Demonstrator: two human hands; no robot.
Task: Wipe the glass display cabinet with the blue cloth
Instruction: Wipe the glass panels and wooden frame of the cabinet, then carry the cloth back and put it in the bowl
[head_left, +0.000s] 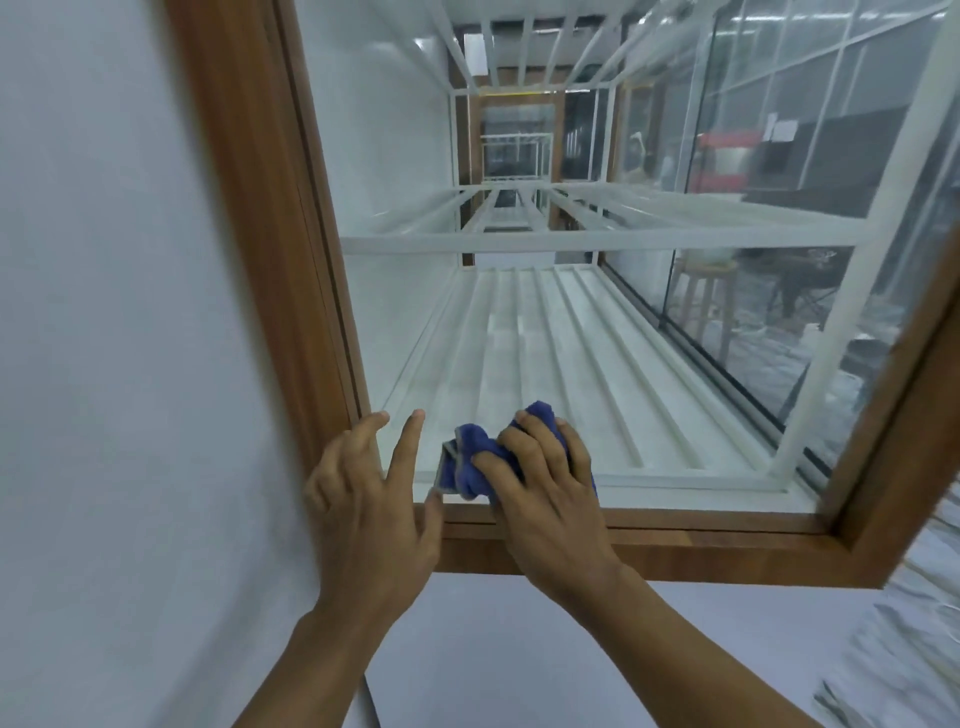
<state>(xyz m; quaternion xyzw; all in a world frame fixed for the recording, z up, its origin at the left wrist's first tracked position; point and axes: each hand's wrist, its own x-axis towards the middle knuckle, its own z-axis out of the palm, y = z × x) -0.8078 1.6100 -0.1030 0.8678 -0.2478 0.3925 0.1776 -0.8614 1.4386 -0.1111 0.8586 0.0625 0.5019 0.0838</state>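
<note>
The glass display cabinet (644, 525) has a brown wooden frame and white slatted shelves inside. My right hand (550, 483) presses a bunched blue cloth (475, 457) against the glass pane near the lower left corner. My left hand (371, 488) is beside it with fingers spread, fingertips touching the glass by the left frame post, thumb next to a small grey metal handle (448, 467) on the pane.
A white wall (104, 312) runs along the left of the cabinet. A white panel (493, 649) lies under the frame. Through the cabinet's right glass side a wooden stool (701, 291) and dark furniture show.
</note>
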